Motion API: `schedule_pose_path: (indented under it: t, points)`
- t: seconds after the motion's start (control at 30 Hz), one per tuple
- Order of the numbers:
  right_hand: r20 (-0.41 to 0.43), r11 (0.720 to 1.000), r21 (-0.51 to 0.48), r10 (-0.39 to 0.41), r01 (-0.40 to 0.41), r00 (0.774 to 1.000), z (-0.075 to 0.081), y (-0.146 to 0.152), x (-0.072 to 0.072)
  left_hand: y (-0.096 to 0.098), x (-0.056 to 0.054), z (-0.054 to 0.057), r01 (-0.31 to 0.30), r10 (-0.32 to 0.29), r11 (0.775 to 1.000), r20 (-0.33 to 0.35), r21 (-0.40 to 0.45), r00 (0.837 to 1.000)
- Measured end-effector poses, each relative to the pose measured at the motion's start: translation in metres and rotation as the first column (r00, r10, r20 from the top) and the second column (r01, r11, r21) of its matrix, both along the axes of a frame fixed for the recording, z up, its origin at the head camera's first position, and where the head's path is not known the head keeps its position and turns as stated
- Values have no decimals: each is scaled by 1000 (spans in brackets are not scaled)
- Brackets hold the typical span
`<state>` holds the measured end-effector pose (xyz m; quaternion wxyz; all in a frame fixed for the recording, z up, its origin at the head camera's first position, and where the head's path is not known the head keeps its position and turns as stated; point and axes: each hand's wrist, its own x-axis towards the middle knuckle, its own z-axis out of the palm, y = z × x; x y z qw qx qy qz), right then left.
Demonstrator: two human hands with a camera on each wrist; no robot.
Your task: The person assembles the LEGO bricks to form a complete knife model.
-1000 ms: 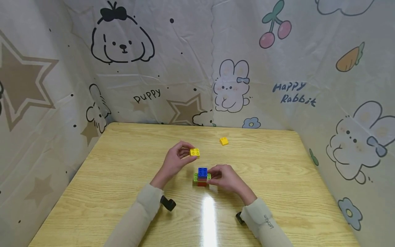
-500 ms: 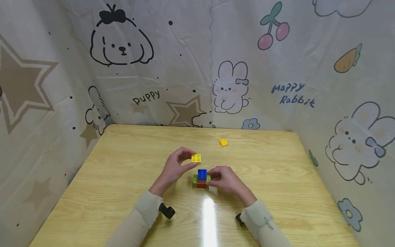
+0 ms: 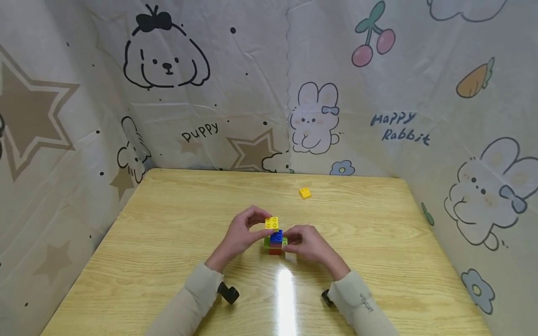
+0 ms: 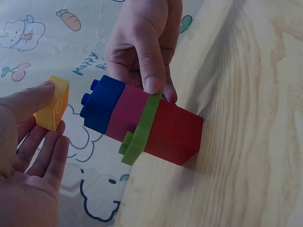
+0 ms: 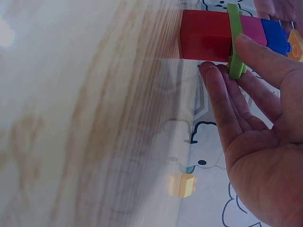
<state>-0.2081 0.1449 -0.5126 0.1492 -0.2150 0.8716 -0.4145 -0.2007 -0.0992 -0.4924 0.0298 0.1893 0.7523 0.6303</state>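
My left hand (image 3: 242,234) pinches a yellow toy brick (image 3: 272,223) between thumb and fingers, just above a stack of bricks. In the left wrist view a small gap shows between that yellow brick and the studs of the blue brick (image 4: 103,104) on top. Below the blue one come a pink brick (image 4: 127,112), a thin, wide green plate (image 4: 147,124) and a red block (image 4: 173,131) standing on the table. My right hand (image 3: 310,242) grips one end of the green plate, its thumb (image 5: 258,54) on the upper side and fingers beneath.
Another yellow brick (image 3: 304,192), with a sloped side, lies on the wooden table (image 3: 189,200) farther back. A printed cloth (image 3: 252,70) with cartoon animals hangs behind the table and along both sides. Black wrist cameras (image 3: 228,293) sit at the cuffs.
My left hand has carried the yellow brick down, nearer and slightly right, until it overlaps the blue brick in the head view. My right hand keeps its hold on the stack.
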Motion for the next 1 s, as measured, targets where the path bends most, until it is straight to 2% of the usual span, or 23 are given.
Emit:
schedule_pose_path:
  t: [0.63, 1.0]
  points:
    - [-8, 1000, -27, 16, -17, 1000, 0, -1, -1, 3, 8, -12, 18, -18, 1000, 39, -9, 999]
    - [-19, 1000, -6, 9, -9, 1000, 1, 0, 2, 5, 8, -15, 43, -43, 999, 34, 4, 998]
